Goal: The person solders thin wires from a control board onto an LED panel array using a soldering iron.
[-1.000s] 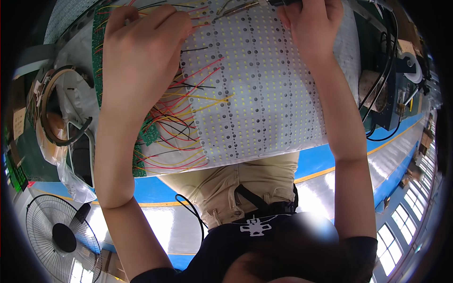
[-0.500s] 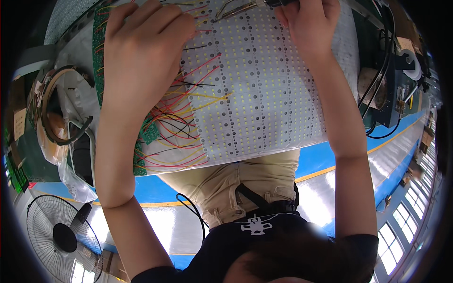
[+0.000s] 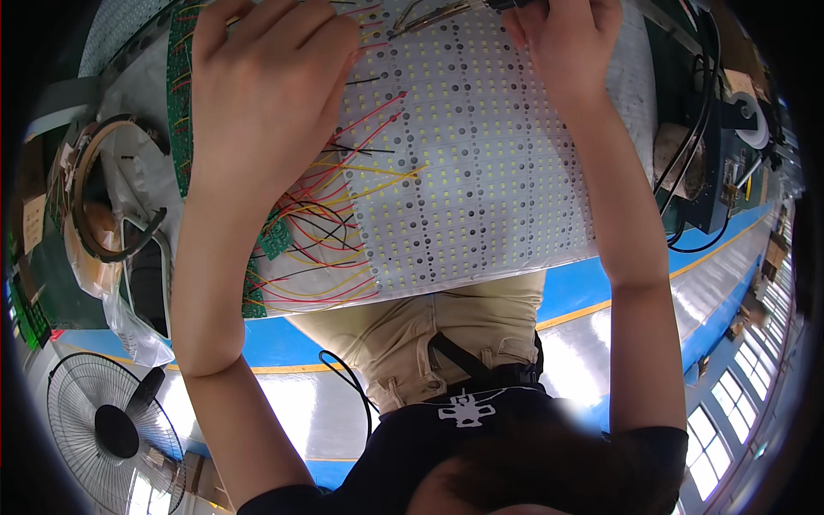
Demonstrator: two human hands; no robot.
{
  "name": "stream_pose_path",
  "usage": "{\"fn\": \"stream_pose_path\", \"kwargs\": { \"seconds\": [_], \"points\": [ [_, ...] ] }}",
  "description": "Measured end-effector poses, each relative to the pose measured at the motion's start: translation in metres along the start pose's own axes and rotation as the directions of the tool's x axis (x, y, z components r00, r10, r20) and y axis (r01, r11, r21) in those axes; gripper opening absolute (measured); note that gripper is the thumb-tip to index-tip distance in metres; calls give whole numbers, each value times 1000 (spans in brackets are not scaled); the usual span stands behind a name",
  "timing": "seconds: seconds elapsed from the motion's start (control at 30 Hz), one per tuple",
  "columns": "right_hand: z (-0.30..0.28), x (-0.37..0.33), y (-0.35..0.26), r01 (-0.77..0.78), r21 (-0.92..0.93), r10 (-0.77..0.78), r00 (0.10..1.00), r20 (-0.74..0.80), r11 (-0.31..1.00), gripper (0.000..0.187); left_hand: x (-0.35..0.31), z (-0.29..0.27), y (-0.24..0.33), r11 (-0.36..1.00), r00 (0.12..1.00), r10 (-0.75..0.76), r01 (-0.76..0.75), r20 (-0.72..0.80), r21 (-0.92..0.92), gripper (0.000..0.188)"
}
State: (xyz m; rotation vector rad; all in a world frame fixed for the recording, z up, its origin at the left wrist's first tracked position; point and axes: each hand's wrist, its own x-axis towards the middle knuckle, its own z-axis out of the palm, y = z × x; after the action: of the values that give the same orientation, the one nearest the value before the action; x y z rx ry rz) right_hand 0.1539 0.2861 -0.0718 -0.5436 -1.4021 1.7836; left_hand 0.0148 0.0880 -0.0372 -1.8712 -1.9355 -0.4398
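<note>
A pale sheet-like LED panel (image 3: 481,180) dotted with small yellowish LEDs and dark round holes lies before me. From green circuit boards (image 3: 178,112) along its left side, red, black and yellow wires (image 3: 322,215) run onto the panel. My left hand (image 3: 266,94) is closed over the boards and wires at the upper left; a red wire (image 3: 375,45) comes out at its fingertips, though the pinch itself is mostly hidden. My right hand (image 3: 571,47) is wrapped round the dark handle of a soldering iron (image 3: 442,17), whose metal tip points left and reaches the panel close to that wire.
At the left lie a brown ring (image 3: 81,197) and crumpled clear plastic (image 3: 137,335). A fan (image 3: 116,429) stands at lower left. On the right are black cables (image 3: 708,103), a white spool (image 3: 753,120) and a dark device (image 3: 717,189).
My left hand has shifted slightly to the right, its fingertips nearer the iron's tip. My right hand and the soldering iron have hardly moved.
</note>
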Motion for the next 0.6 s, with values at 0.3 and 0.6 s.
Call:
{"fn": "stream_pose_path", "kwargs": {
  "seconds": [0.3,0.6],
  "points": [
    [1,0,0,-3,-16,3,999,-34,1000,23,0,-2,0,1000,1000,-11,11,4,-20,14],
    [0,-1,0,-1,-13,1,1000,-4,1000,23,0,-1,-1,1000,1000,-10,10,1,-21,15]
  ]
}}
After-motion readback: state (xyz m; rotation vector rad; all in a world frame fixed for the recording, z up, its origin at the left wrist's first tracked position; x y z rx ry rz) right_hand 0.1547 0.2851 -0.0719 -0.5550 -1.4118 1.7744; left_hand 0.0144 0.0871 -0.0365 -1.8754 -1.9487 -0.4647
